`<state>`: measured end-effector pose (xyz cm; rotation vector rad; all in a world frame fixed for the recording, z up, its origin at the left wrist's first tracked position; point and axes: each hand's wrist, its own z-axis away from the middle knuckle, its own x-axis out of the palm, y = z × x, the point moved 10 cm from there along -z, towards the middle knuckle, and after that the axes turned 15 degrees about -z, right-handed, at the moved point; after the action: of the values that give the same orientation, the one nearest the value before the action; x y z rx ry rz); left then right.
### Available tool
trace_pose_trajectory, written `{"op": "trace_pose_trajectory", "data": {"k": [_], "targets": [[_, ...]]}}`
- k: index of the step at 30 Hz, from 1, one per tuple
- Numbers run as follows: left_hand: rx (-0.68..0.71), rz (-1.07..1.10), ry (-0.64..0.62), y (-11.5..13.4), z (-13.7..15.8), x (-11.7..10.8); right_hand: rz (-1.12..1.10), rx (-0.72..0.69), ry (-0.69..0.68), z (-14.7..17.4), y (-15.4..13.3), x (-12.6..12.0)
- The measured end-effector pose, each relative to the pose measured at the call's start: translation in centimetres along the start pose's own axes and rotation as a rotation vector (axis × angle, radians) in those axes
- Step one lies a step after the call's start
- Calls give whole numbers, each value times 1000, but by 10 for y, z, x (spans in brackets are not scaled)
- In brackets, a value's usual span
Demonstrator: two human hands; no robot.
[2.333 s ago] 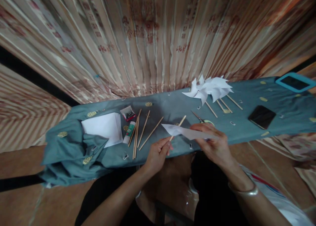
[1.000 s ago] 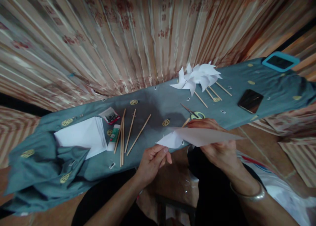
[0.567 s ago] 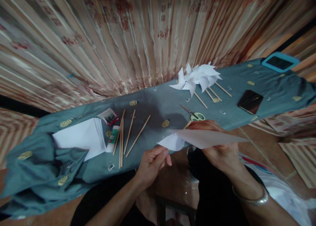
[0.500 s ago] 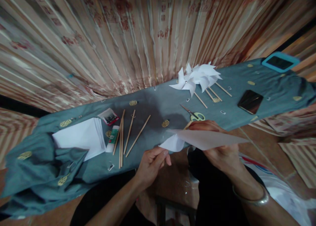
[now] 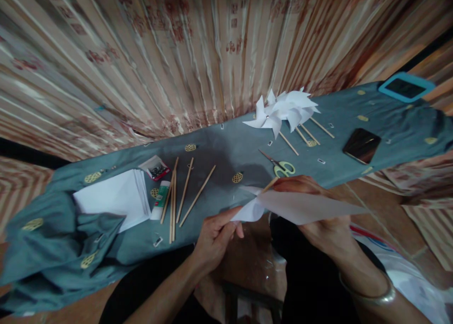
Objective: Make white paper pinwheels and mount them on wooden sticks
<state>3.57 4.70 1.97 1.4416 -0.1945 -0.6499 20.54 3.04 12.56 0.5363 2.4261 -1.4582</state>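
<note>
A white paper pinwheel (image 5: 300,206) is held between my hands above the near edge of the cloth-covered table. My left hand (image 5: 215,236) pinches the tip of one of its blades. My right hand (image 5: 318,220) is closed around a wooden stick (image 5: 269,185), whose end pokes out by the pinwheel's middle. One large blade hides part of the right fingers. Just beyond the right hand lie scissors (image 5: 283,168) with pale green handles. Finished-looking white pinwheels (image 5: 283,109) on sticks rest together farther back.
Loose wooden sticks (image 5: 173,201), a glue stick (image 5: 160,200) and a small box of pins (image 5: 155,167) lie left of centre. Stacked white paper (image 5: 113,199) is beside them. At the right are a dark phone (image 5: 361,146) and a blue-framed device (image 5: 406,87). A curtain (image 5: 198,55) hangs behind.
The pinwheel in my hands has tilted slightly, its large blade dipping lower. More of the wooden stick now shows by the right fingers. Both hands keep their grip.
</note>
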Motion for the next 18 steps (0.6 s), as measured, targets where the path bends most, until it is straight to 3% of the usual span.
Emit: {"op": "trace_pose_trajectory", "data": {"k": [18], "targets": [[-6,0,-15,1,0,3,82,-99,-37,-2,-12,0]]}}
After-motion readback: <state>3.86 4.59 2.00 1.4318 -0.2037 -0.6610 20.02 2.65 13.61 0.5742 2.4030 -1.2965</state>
